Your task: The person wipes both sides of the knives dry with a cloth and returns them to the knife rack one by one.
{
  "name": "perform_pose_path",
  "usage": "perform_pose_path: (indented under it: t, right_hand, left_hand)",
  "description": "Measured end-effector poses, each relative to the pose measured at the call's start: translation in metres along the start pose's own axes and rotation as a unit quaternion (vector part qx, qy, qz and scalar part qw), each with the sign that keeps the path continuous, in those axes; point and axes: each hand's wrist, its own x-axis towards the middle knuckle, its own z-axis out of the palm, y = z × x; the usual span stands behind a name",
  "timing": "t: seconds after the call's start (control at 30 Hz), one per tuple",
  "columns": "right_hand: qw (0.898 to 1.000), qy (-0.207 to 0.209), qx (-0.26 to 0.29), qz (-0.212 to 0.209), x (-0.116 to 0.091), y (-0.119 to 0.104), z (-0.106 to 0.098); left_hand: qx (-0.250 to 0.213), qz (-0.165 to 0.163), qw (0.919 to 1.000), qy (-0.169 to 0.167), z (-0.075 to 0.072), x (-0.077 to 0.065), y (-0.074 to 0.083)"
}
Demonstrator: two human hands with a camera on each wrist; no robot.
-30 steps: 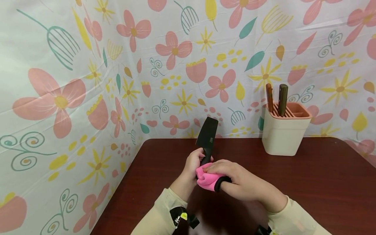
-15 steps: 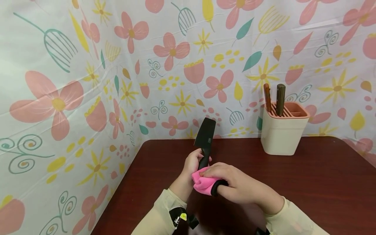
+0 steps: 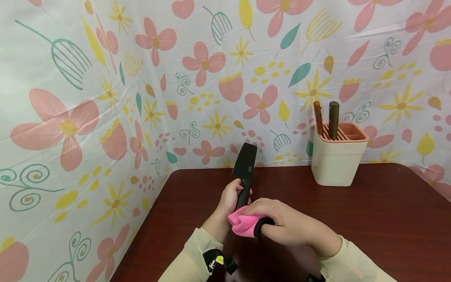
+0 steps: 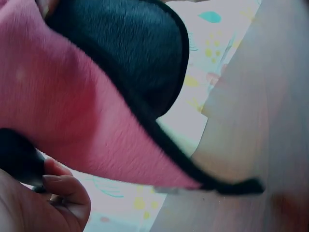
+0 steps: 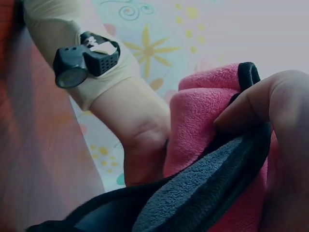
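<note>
A black cleaver-shaped knife (image 3: 245, 162) points away from me, its blade tilted up over the far table edge. My left hand (image 3: 229, 199) grips its black handle with curled fingers. Against the handle's near end, my right hand (image 3: 285, 219) holds a folded pink cloth (image 3: 243, 225) with black edging. In the left wrist view the cloth (image 4: 91, 111) hangs across much of the picture, showing a dark grey underside. From the right wrist, my thumb and fingers pinch the bunched cloth (image 5: 198, 121). The handle's butt is hidden under it.
A cream knife block (image 3: 336, 162) with a salmon slotted top stands at the back right of the dark red-brown table (image 3: 373, 219). Two knives (image 3: 325, 119), one with an orange-brown handle and one dark, stand in it. A flower-patterned curtain (image 3: 208, 94) borders the left and back.
My right hand and the cloth have slid slightly toward me and left along the handle, exposing more of it. The whole scene shifts a little left as the head view turns.
</note>
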Motion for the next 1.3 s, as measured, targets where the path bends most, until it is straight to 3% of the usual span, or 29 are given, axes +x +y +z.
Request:
perform_pose_path:
  t: [0.27, 0.4, 0.53, 0.7, 0.83, 0.9, 1.03, 1.13, 1.3]
  right_hand:
    - [0.998, 0.028, 0.029, -0.045, 0.000, -0.004, -0.016]
    - [0.998, 0.048, 0.033, -0.004, -0.004, -0.001, -0.027]
    - [0.994, 0.087, 0.008, 0.061, -0.009, 0.007, -0.035]
    - [0.978, 0.159, -0.062, 0.120, -0.011, 0.019, -0.033]
    - [0.965, 0.193, -0.126, 0.125, -0.007, 0.028, -0.021]
    - [0.963, 0.194, -0.148, 0.115, -0.003, 0.033, -0.014]
    - [0.968, 0.172, -0.149, 0.106, 0.002, 0.040, -0.001]
    - [0.972, 0.155, -0.141, 0.109, 0.003, 0.042, 0.005]
    - [0.969, 0.151, -0.155, 0.119, -0.001, 0.042, 0.009]
  left_hand:
    - [-0.008, -0.005, 0.9999, -0.009, -0.001, 0.000, -0.003]
    - [-0.029, -0.011, 0.9995, -0.007, 0.003, 0.000, -0.004]
    - [-0.015, -0.013, 0.9998, 0.000, 0.007, 0.000, -0.004]
    - [0.011, -0.017, 0.9997, -0.015, 0.010, -0.004, -0.006]
    - [0.013, -0.012, 0.9993, -0.032, 0.013, -0.007, -0.006]
    - [0.011, -0.008, 0.9992, -0.037, 0.015, -0.007, -0.006]
    - [-0.003, 0.001, 0.9993, -0.038, 0.015, -0.007, -0.007]
    - [-0.012, 0.006, 0.9995, -0.029, 0.015, -0.007, -0.007]
    - [-0.020, 0.001, 0.9997, -0.013, 0.014, -0.006, -0.006]
